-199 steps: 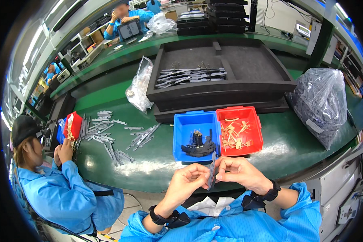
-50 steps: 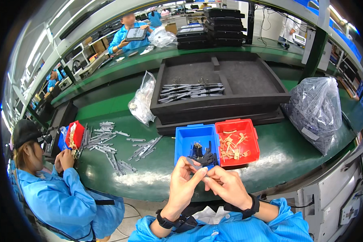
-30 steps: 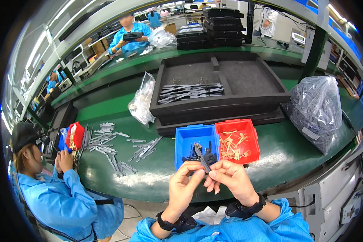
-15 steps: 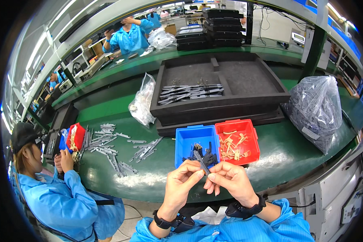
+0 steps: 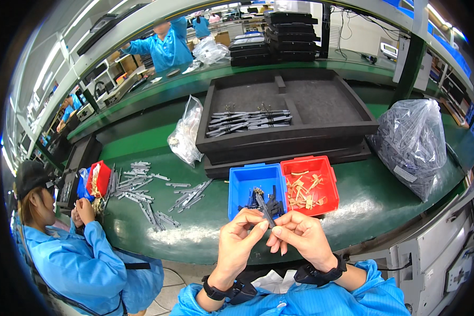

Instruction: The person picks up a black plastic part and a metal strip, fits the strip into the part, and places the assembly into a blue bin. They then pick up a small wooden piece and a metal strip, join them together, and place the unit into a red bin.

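Between the fingertips of both hands I hold a slim grey plastic strip [image 5: 266,209], tilted, with its far end over the blue bin [image 5: 240,181]. My left hand [image 5: 239,239] pinches it from the left, thumb and index finger together. From the right, my right hand [image 5: 304,236] grips its near end between thumb and fingers. Small black parts [image 5: 273,207] and tiny brass-coloured pieces lie in the blue bin. Joined to its right side is a red bin [image 5: 329,197] holding tan, curled pieces [image 5: 306,190].
Loose grey strips [image 5: 134,185] lie on the green table [image 5: 205,237] to the left. Behind the bins, a black foam tray [image 5: 321,102] holds more strips. Clear bags stand left [image 5: 186,131] and right [image 5: 412,147] of it. A co-worker [image 5: 73,258] in blue sits at the left.
My hands stay nearly in place, and the strip's far end has shifted slightly. At the far bench, a person has moved their arms apart; the co-worker's hands at left have lowered a little.
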Demonstrator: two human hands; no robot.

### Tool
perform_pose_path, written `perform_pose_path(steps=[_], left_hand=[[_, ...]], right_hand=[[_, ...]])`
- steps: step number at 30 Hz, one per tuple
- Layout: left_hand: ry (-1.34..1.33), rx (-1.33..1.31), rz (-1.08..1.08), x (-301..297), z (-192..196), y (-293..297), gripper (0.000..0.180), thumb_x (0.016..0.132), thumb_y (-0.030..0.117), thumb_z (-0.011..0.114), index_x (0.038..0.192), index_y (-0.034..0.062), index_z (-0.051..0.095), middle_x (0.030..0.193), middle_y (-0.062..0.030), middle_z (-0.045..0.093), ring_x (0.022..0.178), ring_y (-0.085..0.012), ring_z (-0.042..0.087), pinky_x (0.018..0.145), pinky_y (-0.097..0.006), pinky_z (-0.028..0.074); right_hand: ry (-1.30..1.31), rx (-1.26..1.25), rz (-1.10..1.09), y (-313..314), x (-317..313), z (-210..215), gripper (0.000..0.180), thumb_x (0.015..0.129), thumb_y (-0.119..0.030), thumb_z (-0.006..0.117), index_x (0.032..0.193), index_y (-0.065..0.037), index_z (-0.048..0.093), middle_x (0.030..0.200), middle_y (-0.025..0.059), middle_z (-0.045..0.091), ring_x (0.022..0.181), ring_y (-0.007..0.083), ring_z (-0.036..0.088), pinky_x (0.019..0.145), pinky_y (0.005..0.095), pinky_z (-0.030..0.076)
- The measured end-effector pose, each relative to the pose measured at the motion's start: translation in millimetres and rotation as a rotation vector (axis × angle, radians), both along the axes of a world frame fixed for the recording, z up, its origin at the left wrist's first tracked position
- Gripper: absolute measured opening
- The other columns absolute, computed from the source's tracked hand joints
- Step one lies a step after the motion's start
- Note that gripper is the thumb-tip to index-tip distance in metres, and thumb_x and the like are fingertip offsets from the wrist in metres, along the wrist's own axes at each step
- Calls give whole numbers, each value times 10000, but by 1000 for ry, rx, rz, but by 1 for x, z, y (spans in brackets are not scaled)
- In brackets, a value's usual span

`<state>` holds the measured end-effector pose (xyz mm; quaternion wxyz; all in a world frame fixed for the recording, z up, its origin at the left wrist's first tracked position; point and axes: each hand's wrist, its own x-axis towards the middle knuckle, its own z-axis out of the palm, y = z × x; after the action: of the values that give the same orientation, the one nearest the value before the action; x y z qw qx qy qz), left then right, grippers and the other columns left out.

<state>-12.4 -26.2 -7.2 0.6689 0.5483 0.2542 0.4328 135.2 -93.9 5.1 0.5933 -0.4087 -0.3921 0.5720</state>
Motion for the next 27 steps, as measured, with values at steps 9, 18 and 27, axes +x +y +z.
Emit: perform_pose_path(steps=[9,18,27], left_hand=[[-33,-29,26,4,1,-3,38,818,-19,612,852,-10,596,946,-47,533,840,-95,521,763,-229,423],[-3,45,63,12,-2,-5,66,805,-6,624,861,-7,590,944,-59,537,924,-119,498,837,-248,386],[14,105,104,11,2,3,81,789,-16,621,858,-10,578,942,-75,537,885,-130,502,801,-250,397]], right_hand=[[-20,10,-9,0,-1,-2,136,900,-66,538,963,52,519,778,140,643,638,151,631,514,213,479],[-69,32,-29,-1,4,-1,154,905,-90,545,989,39,543,788,93,642,660,110,623,528,193,467],[-143,45,-2,4,5,7,135,897,-62,542,981,44,530,796,130,646,656,145,635,529,213,486]])
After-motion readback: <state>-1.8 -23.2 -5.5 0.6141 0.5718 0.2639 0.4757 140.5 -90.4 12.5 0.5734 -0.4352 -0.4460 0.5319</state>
